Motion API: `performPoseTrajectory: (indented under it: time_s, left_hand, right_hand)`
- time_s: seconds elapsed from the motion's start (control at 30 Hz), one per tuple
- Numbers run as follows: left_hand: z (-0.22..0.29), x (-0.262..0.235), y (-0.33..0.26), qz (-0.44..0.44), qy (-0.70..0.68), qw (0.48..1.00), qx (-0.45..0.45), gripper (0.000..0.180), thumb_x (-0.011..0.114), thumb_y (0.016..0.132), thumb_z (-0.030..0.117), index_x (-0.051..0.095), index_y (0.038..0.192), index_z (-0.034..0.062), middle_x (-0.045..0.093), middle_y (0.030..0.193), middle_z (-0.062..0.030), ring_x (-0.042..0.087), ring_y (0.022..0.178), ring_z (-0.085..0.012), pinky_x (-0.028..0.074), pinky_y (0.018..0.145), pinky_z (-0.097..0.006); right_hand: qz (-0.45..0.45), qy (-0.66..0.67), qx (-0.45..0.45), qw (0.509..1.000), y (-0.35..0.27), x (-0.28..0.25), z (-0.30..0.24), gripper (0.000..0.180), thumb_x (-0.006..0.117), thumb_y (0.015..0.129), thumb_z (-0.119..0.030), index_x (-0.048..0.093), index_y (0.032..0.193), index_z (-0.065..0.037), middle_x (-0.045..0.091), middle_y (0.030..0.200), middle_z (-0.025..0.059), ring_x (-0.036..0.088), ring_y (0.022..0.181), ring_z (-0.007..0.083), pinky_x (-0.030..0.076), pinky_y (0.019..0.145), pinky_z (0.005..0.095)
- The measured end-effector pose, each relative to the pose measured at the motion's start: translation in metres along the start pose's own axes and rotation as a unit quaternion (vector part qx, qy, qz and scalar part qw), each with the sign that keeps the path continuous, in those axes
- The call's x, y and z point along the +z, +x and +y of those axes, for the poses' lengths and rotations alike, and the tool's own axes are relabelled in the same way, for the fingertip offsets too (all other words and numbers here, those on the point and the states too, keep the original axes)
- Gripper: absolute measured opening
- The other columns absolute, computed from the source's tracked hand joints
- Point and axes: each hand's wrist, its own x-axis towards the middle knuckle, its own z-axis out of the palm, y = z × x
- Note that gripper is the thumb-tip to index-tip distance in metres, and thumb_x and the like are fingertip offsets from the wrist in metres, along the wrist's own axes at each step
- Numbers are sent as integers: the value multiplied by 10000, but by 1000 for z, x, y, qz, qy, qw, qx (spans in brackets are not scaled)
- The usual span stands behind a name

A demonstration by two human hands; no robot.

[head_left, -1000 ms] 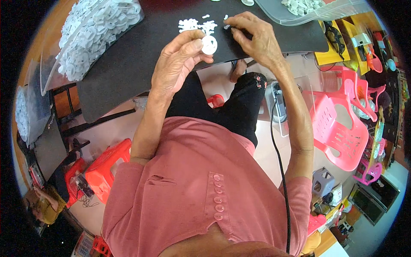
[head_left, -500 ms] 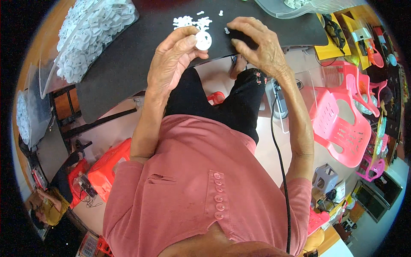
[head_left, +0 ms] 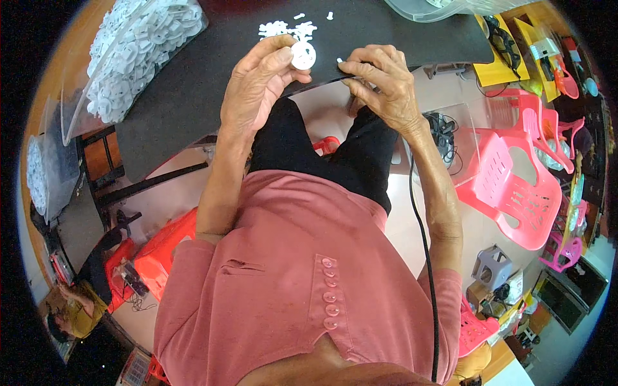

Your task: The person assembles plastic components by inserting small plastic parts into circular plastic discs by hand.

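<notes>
My left hand point(head_left: 261, 80) is closed, pinching a round white plastic disc point(head_left: 304, 56) with cut-outs between thumb and fingers, just over the near edge of the dark table. My right hand point(head_left: 383, 83) is curled at the same edge, its fingertips at a small white peg point(head_left: 339, 60); how firmly the peg is gripped is hard to see. Beyond the disc lies a loose cluster of small white pegs point(head_left: 273, 29) on the table. Two single pegs, one of them upright-looking point(head_left: 330, 15), lie farther off.
A clear bin heaped with white plastic parts point(head_left: 138, 55) stands at the left of the dark table point(head_left: 174, 119). Another clear container point(head_left: 418, 11) is at the far right. Pink plastic chairs point(head_left: 508, 186) stand to the right, and a black cable point(head_left: 421, 238) hangs down beside my right arm.
My right hand has drawn nearer to the table's near edge, its fingers curling in, and the small peg has moved nearer with it. My left hand still holds the disc.
</notes>
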Motion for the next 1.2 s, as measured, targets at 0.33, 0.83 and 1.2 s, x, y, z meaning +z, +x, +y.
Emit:
performPoseTrajectory:
  time_s: [0.33,0.83,1.2]
  left_hand:
    - [0,1,1,-5,-2,1000,-2,281,617,921,130,593,1152,-28,635,1037,-140,646,931,-228,545,794,-376]
    - [2,3,0,10,2,1000,2,286,618,919,130,588,1153,-32,633,1025,-147,649,916,-230,544,795,-375]
    - [1,1,0,7,0,1000,3,284,608,925,131,586,1158,-30,634,1040,-151,648,918,-231,545,800,-377]
  right_hand:
    - [67,29,-11,997,-6,9,-3,143,740,761,-117,706,900,-133,652,960,-5,577,922,189,422,815,341]
    - [47,51,-25,997,2,5,-3,189,751,749,-93,692,928,-111,665,949,8,580,836,196,435,766,321]
    - [31,47,-8,998,2,5,-1,154,748,755,-164,726,904,-133,635,909,-16,546,839,169,424,758,315]
